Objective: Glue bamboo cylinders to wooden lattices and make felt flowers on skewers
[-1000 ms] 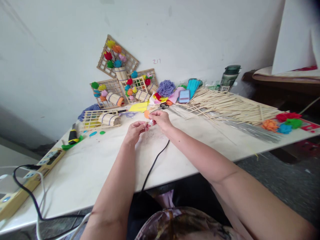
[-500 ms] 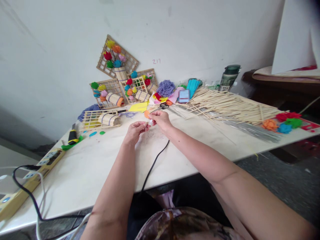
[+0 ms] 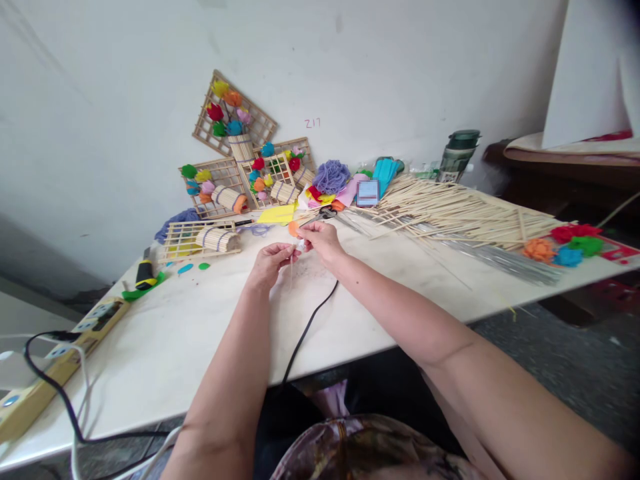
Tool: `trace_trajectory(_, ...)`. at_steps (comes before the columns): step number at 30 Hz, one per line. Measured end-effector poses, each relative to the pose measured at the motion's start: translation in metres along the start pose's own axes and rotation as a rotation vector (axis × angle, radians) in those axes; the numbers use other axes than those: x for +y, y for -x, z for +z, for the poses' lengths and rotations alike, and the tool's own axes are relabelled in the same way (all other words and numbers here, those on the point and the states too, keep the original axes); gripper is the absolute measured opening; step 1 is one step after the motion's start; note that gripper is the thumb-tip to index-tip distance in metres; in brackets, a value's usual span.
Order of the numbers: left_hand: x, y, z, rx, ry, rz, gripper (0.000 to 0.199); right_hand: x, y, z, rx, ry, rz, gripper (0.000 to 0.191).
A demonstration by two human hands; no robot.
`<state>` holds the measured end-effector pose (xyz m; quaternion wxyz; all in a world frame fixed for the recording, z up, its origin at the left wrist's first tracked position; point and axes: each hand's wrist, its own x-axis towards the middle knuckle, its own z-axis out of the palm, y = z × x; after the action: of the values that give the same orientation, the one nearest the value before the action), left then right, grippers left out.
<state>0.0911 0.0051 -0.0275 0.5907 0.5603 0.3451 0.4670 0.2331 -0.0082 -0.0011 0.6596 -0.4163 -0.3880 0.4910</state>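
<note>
Over the middle of the white table (image 3: pixel 200 353), my left hand (image 3: pixel 273 262) pinches a thin wire (image 3: pixel 291 275) that hangs down from its fingertips. Close beside it, my right hand (image 3: pixel 323 240) has its fingers pressed together at a small whitish piece (image 3: pixel 301 245) lying between the two hands. An orange round piece (image 3: pixel 293 229) shows at the right fingertips; whether it is held or lies behind them is unclear. Beyond the hands is a yellow sheet (image 3: pixel 277 214).
Stick lattices with colourful flowers (image 3: pixel 235 113) lean on the wall. Bamboo sticks (image 3: pixel 450 210) and wires (image 3: pixel 500 257) spread right, near crumpled flowers (image 3: pixel 540 250). A knife (image 3: pixel 145 272) and power strip (image 3: pixel 95 327) sit left. A black cable (image 3: pixel 310 327) crosses the front edge.
</note>
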Motion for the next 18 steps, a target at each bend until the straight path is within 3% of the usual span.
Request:
trace_trajectory(9, -0.0001, 0.0000, -0.0018, 0.008, 0.013, 0.008, 0.025, 0.0037, -0.0027, -0.0014, -0.045, 0.035, -0.016, 0.021)
trace_trajectory(18, 0.0002, 0.0002, -0.0011, 0.023, 0.022, -0.001, 0.027, 0.0038, -0.0018, -0.0026, -0.043, 0.081, -0.027, 0.016)
